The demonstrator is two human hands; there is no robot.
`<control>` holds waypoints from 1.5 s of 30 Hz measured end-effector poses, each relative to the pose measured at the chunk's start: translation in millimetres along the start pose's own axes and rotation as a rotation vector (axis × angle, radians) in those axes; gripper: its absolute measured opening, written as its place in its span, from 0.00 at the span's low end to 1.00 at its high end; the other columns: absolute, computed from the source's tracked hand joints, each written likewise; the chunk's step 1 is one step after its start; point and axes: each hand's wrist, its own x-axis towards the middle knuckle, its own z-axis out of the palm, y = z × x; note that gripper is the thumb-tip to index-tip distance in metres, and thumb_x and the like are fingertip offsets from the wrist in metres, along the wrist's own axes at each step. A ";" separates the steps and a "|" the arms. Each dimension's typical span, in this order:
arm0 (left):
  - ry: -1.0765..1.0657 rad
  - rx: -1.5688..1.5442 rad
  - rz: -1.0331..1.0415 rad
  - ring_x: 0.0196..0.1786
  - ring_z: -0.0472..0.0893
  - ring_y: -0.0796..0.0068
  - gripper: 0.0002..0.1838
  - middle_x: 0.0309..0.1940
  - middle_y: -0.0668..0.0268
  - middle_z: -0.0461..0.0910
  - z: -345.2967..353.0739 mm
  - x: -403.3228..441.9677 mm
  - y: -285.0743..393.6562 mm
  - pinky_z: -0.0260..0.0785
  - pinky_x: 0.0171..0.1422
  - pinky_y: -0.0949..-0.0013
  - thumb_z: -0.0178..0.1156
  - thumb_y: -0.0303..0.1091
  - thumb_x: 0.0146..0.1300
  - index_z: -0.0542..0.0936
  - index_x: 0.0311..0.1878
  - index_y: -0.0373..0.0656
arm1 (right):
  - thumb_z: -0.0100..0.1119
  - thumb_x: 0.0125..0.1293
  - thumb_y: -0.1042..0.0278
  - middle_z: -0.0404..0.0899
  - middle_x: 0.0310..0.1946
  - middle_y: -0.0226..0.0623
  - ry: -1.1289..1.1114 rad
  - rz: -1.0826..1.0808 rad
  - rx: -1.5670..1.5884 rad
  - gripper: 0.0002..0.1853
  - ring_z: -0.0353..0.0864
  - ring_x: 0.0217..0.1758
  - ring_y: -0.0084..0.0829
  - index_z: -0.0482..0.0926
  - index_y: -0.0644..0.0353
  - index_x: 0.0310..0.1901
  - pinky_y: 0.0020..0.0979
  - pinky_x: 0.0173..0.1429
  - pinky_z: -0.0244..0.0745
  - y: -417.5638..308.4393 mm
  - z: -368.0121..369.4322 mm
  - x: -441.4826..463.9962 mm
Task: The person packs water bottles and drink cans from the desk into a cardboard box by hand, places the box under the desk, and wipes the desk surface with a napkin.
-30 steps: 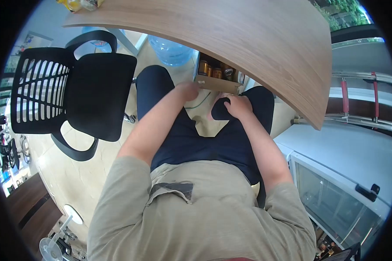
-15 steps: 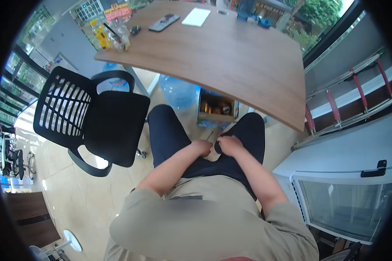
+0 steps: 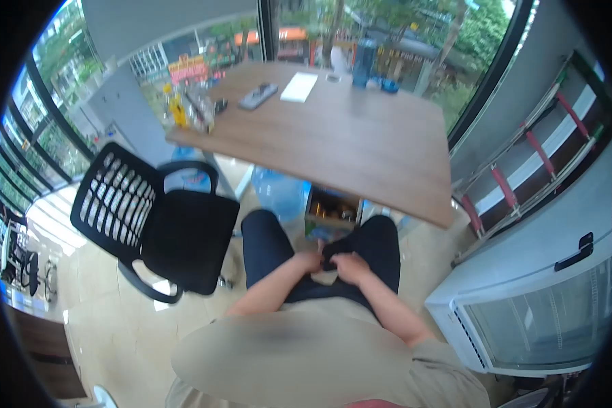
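My left hand [image 3: 309, 261] and my right hand [image 3: 350, 267] are close together between my knees, low in front of my lap. A dark piece of something [image 3: 332, 258] shows between them, touching the right fingers; whether it is cloth or another item is too small to tell. The right fingers are curled in on it. On the left, the fingers look bent, but their tips are blurred and I cannot make out what they hold. Just beyond the hands, a cardboard box [image 3: 324, 229] with several shiny gold-brown items inside stands on the floor.
A wooden table [image 3: 360, 136] stands ahead, bearing a phone-like device [image 3: 258, 96], white paper [image 3: 298, 88], a blue bottle [image 3: 364, 62] and several small bottles. Beneath it is a large water jug [image 3: 277, 194]. A black chair [image 3: 190, 231] is left; a white fridge [image 3: 523, 285] and a ladder [image 3: 538, 153] are right.
My view has tilted up, so more window shows and the table sits lower in the picture. Both hands stay together between my knees, with slight shifts of the fingers.
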 end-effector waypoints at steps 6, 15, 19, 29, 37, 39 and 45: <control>0.158 -0.026 -0.011 0.60 0.87 0.45 0.18 0.57 0.51 0.89 -39.9 -17.6 24.8 0.79 0.65 0.48 0.60 0.41 0.70 0.89 0.58 0.48 | 0.55 0.77 0.63 0.89 0.57 0.48 0.107 -0.087 0.188 0.16 0.88 0.60 0.52 0.88 0.54 0.58 0.49 0.65 0.82 9.8 6.0 7.9; 1.461 -0.168 0.363 0.49 0.85 0.49 0.17 0.40 0.57 0.85 -184.9 -115.0 75.4 0.77 0.54 0.51 0.60 0.12 0.50 0.84 0.41 0.43 | 0.65 0.69 0.79 0.87 0.36 0.43 1.003 -0.372 0.346 0.06 0.87 0.39 0.45 0.88 0.60 0.44 0.42 0.45 0.81 -12.7 -170.3 -42.1; 1.474 -0.042 0.084 0.64 0.80 0.45 0.14 0.57 0.51 0.84 -294.7 -107.8 27.4 0.72 0.69 0.47 0.64 0.21 0.61 0.84 0.50 0.43 | 0.66 0.71 0.73 0.86 0.48 0.47 1.109 -0.012 0.273 0.09 0.85 0.55 0.50 0.85 0.64 0.51 0.44 0.61 0.79 54.7 -241.3 -36.2; 0.851 0.317 -0.332 0.93 0.39 0.57 0.48 0.92 0.53 0.43 -452.9 24.5 -65.9 0.30 0.94 0.48 0.45 0.69 0.80 0.49 0.90 0.46 | 0.72 0.69 0.59 0.76 0.73 0.47 0.886 0.353 0.014 0.25 0.68 0.81 0.51 0.82 0.60 0.64 0.51 0.84 0.62 75.0 -255.2 -13.3; 0.688 0.276 -0.314 0.92 0.45 0.55 0.47 0.91 0.53 0.47 -465.1 44.5 -54.4 0.32 0.92 0.38 0.43 0.70 0.80 0.53 0.89 0.45 | 0.73 0.68 0.60 0.75 0.75 0.45 0.860 0.335 0.044 0.24 0.69 0.81 0.51 0.83 0.61 0.62 0.51 0.84 0.62 75.1 -255.2 -14.9; 0.680 0.282 -0.307 0.92 0.46 0.54 0.47 0.91 0.53 0.48 -442.7 20.4 -40.8 0.33 0.92 0.37 0.43 0.70 0.80 0.53 0.89 0.45 | 0.72 0.69 0.61 0.76 0.75 0.45 0.887 0.364 0.045 0.23 0.70 0.80 0.50 0.83 0.61 0.62 0.49 0.84 0.64 74.6 -254.5 -16.4; 0.698 0.332 -0.316 0.92 0.48 0.54 0.47 0.90 0.53 0.51 -359.2 -90.4 -21.7 0.33 0.91 0.35 0.47 0.69 0.80 0.55 0.89 0.47 | 0.70 0.71 0.61 0.79 0.73 0.43 0.930 0.423 0.099 0.20 0.73 0.78 0.49 0.84 0.60 0.61 0.48 0.82 0.66 73.8 -252.2 -17.9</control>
